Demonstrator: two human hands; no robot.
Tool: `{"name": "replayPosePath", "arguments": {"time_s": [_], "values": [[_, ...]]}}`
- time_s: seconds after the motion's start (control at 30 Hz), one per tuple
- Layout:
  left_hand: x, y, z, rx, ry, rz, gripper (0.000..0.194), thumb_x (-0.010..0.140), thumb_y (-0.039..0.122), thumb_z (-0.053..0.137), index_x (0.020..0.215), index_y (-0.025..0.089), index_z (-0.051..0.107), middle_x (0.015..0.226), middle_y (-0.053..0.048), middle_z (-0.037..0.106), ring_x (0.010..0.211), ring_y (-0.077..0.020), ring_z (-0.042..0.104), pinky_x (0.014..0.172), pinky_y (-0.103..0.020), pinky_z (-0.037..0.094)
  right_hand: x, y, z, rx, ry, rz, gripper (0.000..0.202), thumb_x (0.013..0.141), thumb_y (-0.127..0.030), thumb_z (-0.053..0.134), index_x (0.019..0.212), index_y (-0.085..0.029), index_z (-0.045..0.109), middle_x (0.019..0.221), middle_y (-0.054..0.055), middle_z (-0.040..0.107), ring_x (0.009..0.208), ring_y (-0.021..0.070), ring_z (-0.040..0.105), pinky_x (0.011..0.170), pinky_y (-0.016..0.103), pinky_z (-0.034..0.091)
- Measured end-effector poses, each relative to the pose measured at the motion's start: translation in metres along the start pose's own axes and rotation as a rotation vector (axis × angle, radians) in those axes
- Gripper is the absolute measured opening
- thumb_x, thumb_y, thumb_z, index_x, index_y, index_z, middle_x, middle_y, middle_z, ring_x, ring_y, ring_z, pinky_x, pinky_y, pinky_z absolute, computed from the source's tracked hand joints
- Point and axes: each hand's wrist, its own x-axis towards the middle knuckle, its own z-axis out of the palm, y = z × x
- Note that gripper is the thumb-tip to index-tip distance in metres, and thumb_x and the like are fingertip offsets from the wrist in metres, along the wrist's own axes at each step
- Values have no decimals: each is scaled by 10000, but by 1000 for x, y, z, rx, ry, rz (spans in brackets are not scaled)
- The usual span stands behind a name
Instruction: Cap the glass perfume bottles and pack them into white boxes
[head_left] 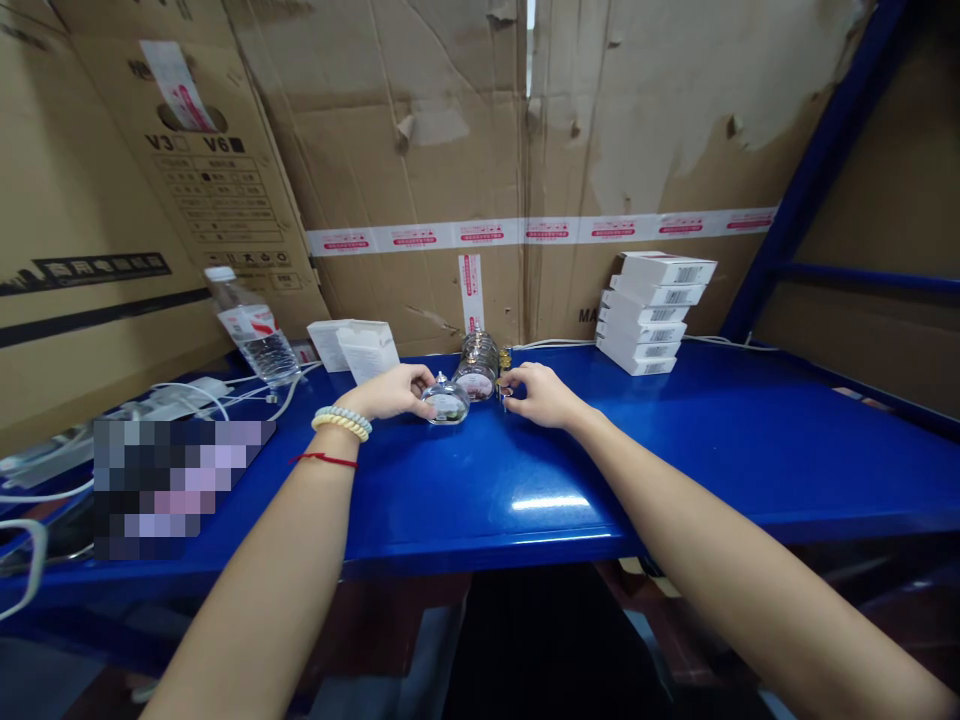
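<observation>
Gripped by its left side in the fingers of the left hand [397, 392] is a clear, rounded glass bottle [445, 406], held over the middle of the blue tabletop [450, 500]; between the thumb and fingers of the right hand [546, 396], a small gold-coloured piece [505, 391] is pinched.

At the far left, the tabletop is taken up by a pixelated flat object [180, 490] and, behind it, by tangled white cables [196, 393]. A labelled water bottle [259, 328] is stood next, its white cap uppermost, before a printed cardboard panel [217, 190]. Two white cartons [367, 348] are set upright behind the left hand. Just beyond the held bottle, a row of similar bottles [477, 362] is lined up towards the back, with more gold pieces [506, 355] placed beside it. The cardboard back wall [420, 150] is crossed by printed tape [551, 231]. Farther right, white boxes [649, 315] are stacked, and the space is bounded by a slanting blue post [817, 150].
</observation>
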Motion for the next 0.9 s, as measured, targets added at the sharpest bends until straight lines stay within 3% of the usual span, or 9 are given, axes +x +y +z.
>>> {"name": "replayPosePath", "arguments": {"time_s": [0.2,0.37,0.53,0.7,0.9], "values": [[8,2,12,122,119,122,425,490,351,776,830,178,588,922,-25,611,881,-220,589,785,-341,473,0,2,4,27,-20,9,191,718,-153,594,895,-172,661,867,43,670,783,161,590,714,256,410],[18,-3,30,-59,179,187,467,514,304,789,894,167,555,1118,-86,554,1071,-246,551,940,-391,443,1,0,7,46,-8,17,166,727,-160,604,884,-175,654,868,38,680,758,144,593,704,241,417],[24,-4,43,-310,200,163,847,501,236,820,1221,179,377,1229,-151,502,1108,-244,544,920,-409,469,1,-2,8,34,5,69,241,731,-209,621,971,-196,635,846,27,677,719,144,595,668,242,415],[26,-2,40,-281,194,115,842,481,246,828,1229,144,454,1135,-139,560,1046,-256,570,892,-433,481,1,-3,9,23,-15,66,417,721,-208,633,1135,-196,589,871,42,676,777,172,613,708,265,429],[17,1,21,-247,96,26,675,439,200,804,1065,152,557,1074,-108,633,1035,-276,596,911,-431,458,1,-3,6,24,-23,97,368,711,-212,637,1079,-203,611,898,39,678,824,183,618,740,267,434]]}}
